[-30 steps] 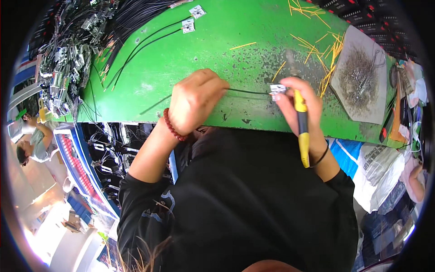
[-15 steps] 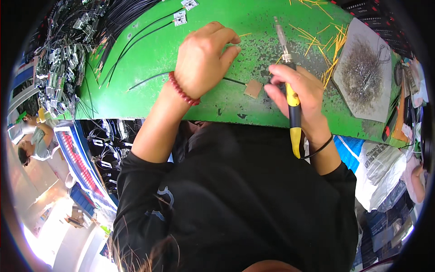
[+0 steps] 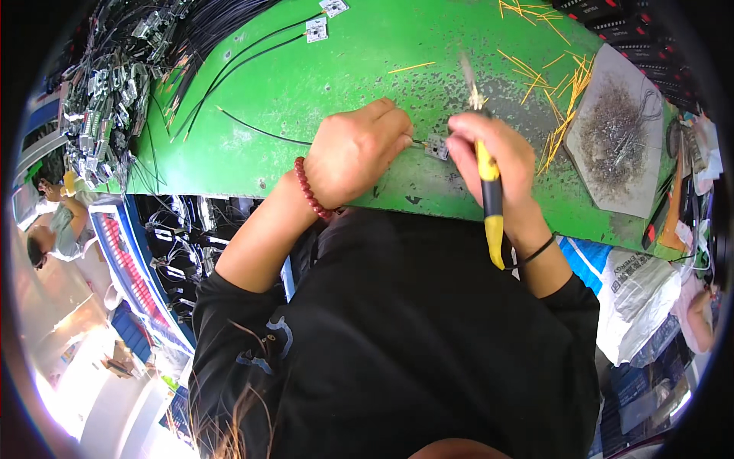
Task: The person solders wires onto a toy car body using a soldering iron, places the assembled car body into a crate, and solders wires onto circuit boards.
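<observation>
My left hand (image 3: pixel 361 149), with a red bead bracelet at the wrist, is closed with thumb and fingertips together on a black cable (image 3: pixel 264 133). That cable runs under the hand to a small square circuit board (image 3: pixel 436 146), which lies with its pale component side up. In my right hand (image 3: pixel 508 157) is a soldering iron (image 3: pixel 489 180) with a yellow and black handle, its metal tip pointing away from me and blurred. The right fingertips are close beside the board; whether they touch it I cannot tell.
Two finished-looking cables with white boards (image 3: pixel 316 30) lie at the far left of the green table (image 3: pixel 229 168). A pile of metal connectors (image 3: pixel 103 115) covers its left end. Thin yellow sticks (image 3: pixel 562 115) and a soot-stained grey slab (image 3: pixel 612 130) are at the right.
The board has turned from its plain brown face to its component side. My left hand has come nearer to me and right, close to the board. The iron's tip has shifted slightly.
</observation>
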Tool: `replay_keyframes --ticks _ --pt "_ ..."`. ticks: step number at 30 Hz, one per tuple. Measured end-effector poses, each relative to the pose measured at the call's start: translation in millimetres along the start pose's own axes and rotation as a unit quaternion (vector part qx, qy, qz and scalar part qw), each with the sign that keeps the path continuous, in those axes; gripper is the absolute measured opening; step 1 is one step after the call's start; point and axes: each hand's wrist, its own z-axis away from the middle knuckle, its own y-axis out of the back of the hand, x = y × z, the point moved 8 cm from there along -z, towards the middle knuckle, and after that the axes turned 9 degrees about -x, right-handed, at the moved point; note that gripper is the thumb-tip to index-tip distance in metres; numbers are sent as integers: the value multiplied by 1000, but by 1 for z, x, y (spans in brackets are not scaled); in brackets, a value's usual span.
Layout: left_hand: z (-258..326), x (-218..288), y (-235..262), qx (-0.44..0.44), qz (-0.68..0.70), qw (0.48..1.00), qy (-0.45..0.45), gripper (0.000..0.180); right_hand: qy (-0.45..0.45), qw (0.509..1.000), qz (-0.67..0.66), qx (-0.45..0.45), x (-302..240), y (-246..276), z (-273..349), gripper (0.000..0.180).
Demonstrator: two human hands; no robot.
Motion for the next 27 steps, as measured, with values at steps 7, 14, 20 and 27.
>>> replay_keyframes --ticks 7,14,20,27 --pt "4 -9 18 95 -76 990 -67 10 -6 981 186 -47 -6 -14 -14 38" --pt "-38 -11 34 209 -101 973 4 11 -50 994 53 78 -1 40 3 27" --pt "-63 -18 13 150 -165 975 -24 12 -125 984 -72 104 10 90 65 28" --pt "-16 17 18 108 6 994 5 10 -203 932 -83 289 50 185 146 69"
